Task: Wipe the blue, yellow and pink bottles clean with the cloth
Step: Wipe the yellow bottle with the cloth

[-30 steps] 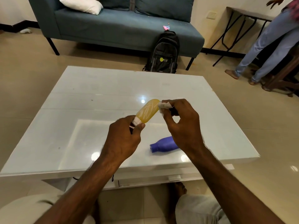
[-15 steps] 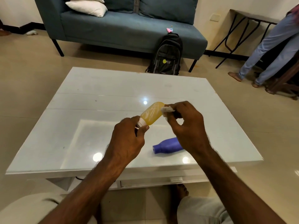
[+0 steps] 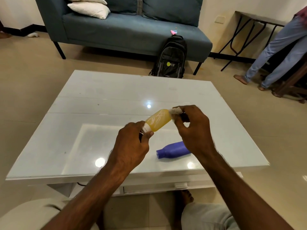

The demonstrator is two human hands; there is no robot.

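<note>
Near the centre of the frame, the left hand (image 3: 131, 146) is gripping the yellow bottle (image 3: 158, 120) by its white cap (image 3: 146, 128), with thumb and fingers pressed closed around the neck end. The bottle is being held above the glossy white table (image 3: 103, 103), tilting up and to the right, its base pointing toward the right hand (image 3: 193, 128). That hand is pinching a small wad of white cloth (image 3: 174, 112) between thumb and fingertips and pressing it against the base end of the yellow bottle; the rest of the fingers are curling inward over the cloth.

The blue bottle (image 3: 172, 149) is lying on its side on the table, lower right of centre, with its open neck pointing left and its body partly hidden behind the right wrist. It is lying apart from the yellow bottle, nearer the table's front edge. The pink bottle is not showing anywhere on the tabletop.

In the upper part of the frame a teal sofa (image 3: 132, 30) is standing against the wall, carrying white pillows (image 3: 89, 8) at its left end and a small pink object (image 3: 173, 32) on the seat's front edge. A black backpack (image 3: 171, 58) is leaning against the sofa's front, just beyond the table's far edge. At the upper right, a person in light blue trousers (image 3: 279, 47) is standing beside a dark-framed side table (image 3: 252, 19). The wearer's knees are showing along the bottom edge.
</note>
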